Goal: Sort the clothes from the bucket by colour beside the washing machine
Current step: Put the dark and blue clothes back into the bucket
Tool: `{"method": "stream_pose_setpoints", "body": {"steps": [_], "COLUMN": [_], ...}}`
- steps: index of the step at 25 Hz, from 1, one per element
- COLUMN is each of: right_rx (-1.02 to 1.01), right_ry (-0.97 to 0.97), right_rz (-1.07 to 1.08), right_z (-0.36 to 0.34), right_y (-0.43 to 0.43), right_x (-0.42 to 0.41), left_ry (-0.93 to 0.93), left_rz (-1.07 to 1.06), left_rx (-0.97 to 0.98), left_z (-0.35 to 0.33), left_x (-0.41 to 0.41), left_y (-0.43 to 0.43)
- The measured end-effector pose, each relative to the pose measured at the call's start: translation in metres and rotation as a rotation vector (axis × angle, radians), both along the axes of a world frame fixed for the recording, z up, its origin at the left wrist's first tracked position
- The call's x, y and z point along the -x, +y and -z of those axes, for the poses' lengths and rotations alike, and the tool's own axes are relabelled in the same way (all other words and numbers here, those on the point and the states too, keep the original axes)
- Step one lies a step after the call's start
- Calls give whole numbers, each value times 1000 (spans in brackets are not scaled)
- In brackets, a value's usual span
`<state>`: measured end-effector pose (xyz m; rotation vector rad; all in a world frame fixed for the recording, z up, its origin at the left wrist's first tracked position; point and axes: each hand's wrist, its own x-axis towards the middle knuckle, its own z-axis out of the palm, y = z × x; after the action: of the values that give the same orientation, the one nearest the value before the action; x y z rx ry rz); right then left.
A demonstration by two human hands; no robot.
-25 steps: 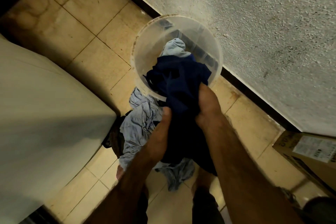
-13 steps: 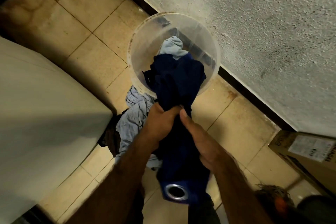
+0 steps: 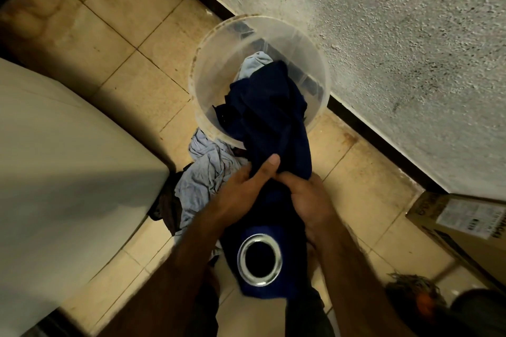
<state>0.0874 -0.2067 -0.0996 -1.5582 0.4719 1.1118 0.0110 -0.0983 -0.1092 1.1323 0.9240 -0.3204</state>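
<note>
The left hand and right hand both clasp, fingers curled, the long navy-blue cloth. Its length runs from the round translucent plastic bucket toward the person, its far end inside the bucket. The crumpled pale-blue cloth pile lies to the left.

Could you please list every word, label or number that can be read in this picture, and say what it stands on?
The white label on the cardboard box: print and barcode, too blurred to read.
The dark letters on the box's cardboard beside the label: too blurred to read.
No other text shows.
</note>
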Motion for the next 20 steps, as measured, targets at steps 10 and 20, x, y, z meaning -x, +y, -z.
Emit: {"method": "stream_pose_setpoints", "body": {"steps": [10, 20], "right_rx": [30, -310], "right_ry": [16, 255], "right_rz": [94, 9], "right_z": [12, 22], "right_y": [19, -22], "right_x": [-18, 34], "left_ry": [48, 113], "left_rz": [-49, -302], "left_rx": [215, 189], "left_z": [-8, -1], "left_x": [27, 3], "left_y": [-21, 4]}}
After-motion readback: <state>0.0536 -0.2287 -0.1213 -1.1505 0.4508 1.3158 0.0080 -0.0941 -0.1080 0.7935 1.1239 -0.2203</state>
